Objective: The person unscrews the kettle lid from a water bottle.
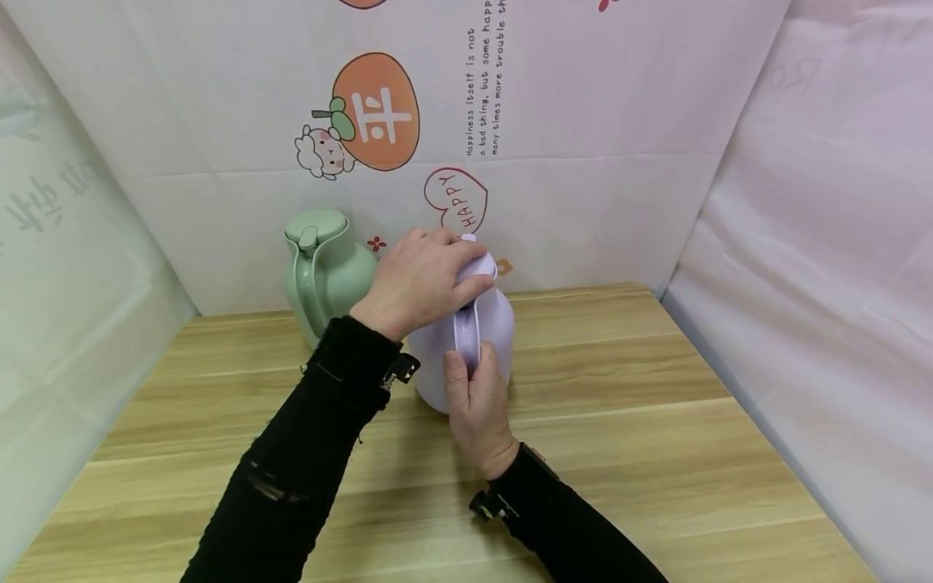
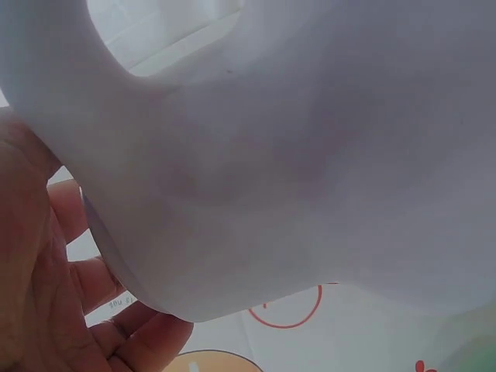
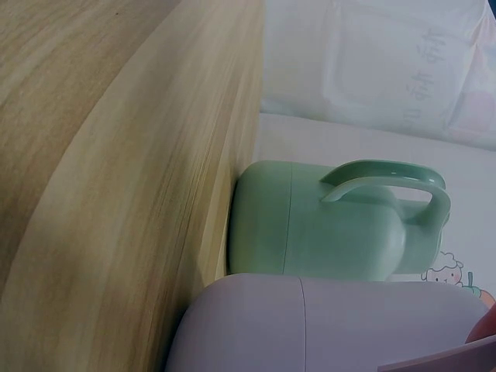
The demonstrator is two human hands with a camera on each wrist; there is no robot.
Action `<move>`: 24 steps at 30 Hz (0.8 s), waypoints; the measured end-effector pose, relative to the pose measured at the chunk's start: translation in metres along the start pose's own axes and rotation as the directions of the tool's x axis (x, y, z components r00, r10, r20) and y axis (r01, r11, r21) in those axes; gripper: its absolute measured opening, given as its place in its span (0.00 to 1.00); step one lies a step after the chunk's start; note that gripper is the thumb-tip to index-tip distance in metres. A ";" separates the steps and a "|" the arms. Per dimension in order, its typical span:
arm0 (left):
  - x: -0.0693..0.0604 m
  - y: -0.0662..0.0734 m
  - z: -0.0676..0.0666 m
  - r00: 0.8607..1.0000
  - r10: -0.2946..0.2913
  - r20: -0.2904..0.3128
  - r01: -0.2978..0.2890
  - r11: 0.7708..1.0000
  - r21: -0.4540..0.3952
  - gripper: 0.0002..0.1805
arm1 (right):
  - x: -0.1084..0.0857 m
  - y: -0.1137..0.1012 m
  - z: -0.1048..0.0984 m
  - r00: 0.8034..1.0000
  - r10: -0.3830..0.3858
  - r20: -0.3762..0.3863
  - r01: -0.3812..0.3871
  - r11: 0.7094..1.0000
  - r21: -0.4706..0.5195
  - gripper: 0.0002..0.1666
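A lilac thermos jug (image 1: 497,328) stands upright on a wood-grain table (image 1: 619,389), just to the right of the green thermos jug (image 1: 344,271) and a little nearer to the person; whether the two jugs touch cannot be told. The left hand (image 1: 423,279), to the right of the green jug, lies over the top of the lilac one, its thumb and fingers bent round the lilac lid (image 1: 481,265); the left wrist view shows the fingertips curled at the edge of that top. The right hand (image 1: 481,413), nearer than the green jug and to its right, pinches the lower part of the lilac handle (image 1: 466,336) between thumb and fingers, with some of those fingers hidden. Both arms wear black sleeves (image 1: 291,461). The green jug has its own lid on, and its handle faces the person. Behind the green jug hangs a pale printed cloth (image 1: 583,121); above the jug the print shows a small white sheep (image 1: 324,152) beside an orange fruit (image 1: 375,112), and to the upper right of the jug a red-outlined heart (image 1: 456,198) reading HAPPY, with lines of English lettering (image 1: 484,105) above the heart
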State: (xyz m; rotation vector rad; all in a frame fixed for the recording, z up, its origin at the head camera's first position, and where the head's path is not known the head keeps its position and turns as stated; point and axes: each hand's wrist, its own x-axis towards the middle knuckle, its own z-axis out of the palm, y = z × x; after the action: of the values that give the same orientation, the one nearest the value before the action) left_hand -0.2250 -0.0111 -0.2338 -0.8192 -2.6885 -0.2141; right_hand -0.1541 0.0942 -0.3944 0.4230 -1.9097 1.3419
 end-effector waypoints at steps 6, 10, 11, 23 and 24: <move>0.001 0.002 0.000 1.000 -0.008 -0.020 0.009 0.999 0.039 0.27 | 0.000 0.000 0.001 1.000 -0.008 -0.004 0.008 1.000 0.006 0.22; 0.002 0.003 0.000 1.000 -0.013 -0.021 0.014 0.997 0.075 0.28 | 0.001 0.000 0.001 1.000 -0.011 -0.001 0.011 1.000 0.014 0.22; 0.002 0.003 0.000 1.000 -0.014 -0.021 0.016 0.996 0.083 0.28 | 0.001 0.000 0.001 1.000 -0.011 -0.002 0.011 1.000 0.013 0.22; 0.002 0.007 -0.002 0.999 -0.042 -0.001 0.042 0.990 0.138 0.28 | 0.001 0.001 0.001 1.000 -0.012 -0.016 0.011 1.000 -0.005 0.25; 0.002 0.007 -0.002 0.999 -0.044 -0.001 0.043 0.989 0.141 0.28 | 0.001 0.001 0.001 1.000 -0.011 -0.016 0.011 1.000 -0.004 0.25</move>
State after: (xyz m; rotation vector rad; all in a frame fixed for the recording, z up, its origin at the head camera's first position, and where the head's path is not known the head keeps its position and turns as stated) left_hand -0.2217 -0.0045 -0.2307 -0.7193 -2.6892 -0.0330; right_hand -0.1551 0.0940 -0.3943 0.4191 -1.8942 1.3302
